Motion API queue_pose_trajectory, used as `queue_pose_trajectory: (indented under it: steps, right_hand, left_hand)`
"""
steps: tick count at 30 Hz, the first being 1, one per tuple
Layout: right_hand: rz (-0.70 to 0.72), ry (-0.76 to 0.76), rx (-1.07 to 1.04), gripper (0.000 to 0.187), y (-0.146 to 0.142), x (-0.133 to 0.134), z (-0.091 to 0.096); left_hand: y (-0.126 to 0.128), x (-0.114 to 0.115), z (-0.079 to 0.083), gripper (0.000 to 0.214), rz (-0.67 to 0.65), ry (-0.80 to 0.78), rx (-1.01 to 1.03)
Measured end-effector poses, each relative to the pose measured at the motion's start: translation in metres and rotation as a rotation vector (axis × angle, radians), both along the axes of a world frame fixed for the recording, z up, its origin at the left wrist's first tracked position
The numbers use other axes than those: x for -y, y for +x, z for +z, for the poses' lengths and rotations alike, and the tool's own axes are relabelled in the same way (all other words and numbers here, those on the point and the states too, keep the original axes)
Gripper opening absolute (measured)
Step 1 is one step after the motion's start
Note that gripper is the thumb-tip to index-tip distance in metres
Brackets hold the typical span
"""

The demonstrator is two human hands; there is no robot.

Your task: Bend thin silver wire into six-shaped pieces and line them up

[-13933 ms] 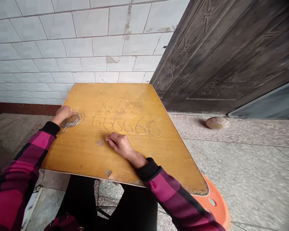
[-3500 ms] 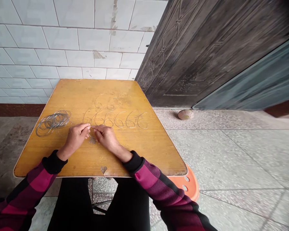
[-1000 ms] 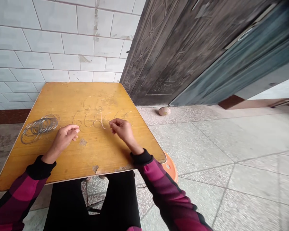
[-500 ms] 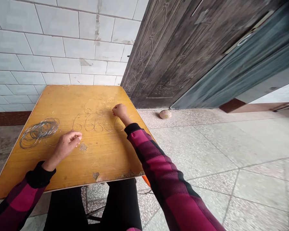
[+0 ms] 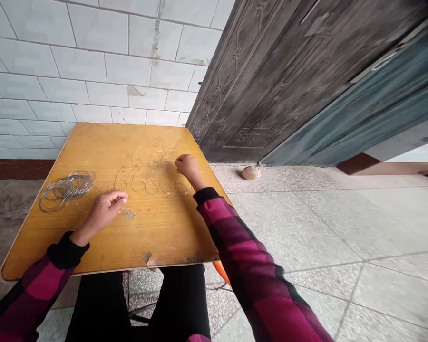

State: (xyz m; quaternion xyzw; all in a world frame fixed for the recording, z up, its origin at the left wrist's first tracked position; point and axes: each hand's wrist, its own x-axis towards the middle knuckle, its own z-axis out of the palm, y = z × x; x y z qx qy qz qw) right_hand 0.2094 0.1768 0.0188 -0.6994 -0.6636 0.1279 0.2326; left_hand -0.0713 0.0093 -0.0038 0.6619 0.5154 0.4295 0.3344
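Left hand [image 5: 105,209] curled near a silver wire coil [image 5: 67,191] on the yellow wooden table [image 5: 164,232]. Right hand [image 5: 187,166] curled beside bent-wire sixes [image 5: 151,183]; any grip cannot be told.

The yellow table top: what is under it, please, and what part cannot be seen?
Under the wooden tabletop are the person's black trousers, thin dark bars and the edge of an orange stool. Most of that stool is covered by the tabletop and the right sleeve.

On the counter [image 5: 164,232], a wire coil [image 5: 67,191] lies at nine o'clock, wire sixes [image 5: 153,181] at twelve. Behind stands a tiled wall [image 5: 92,80], a door [image 5: 271,85] at two.
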Motion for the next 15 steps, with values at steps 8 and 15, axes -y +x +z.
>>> queue_pose_trajectory:
  steps: [8, 15]
  right_hand:
    - [0.226, 0.216, -0.169, 0.024, -0.016, 0.090, -0.010]
    - [0.347, 0.247, -0.173, 0.026, -0.026, 0.113, -0.025]
  left_hand:
    - [-0.022, -0.008, 0.010, 0.012, 0.183, 0.197, -0.357]
    - [-0.090, -0.025, 0.020, 0.014, 0.653, 0.182, -0.511]
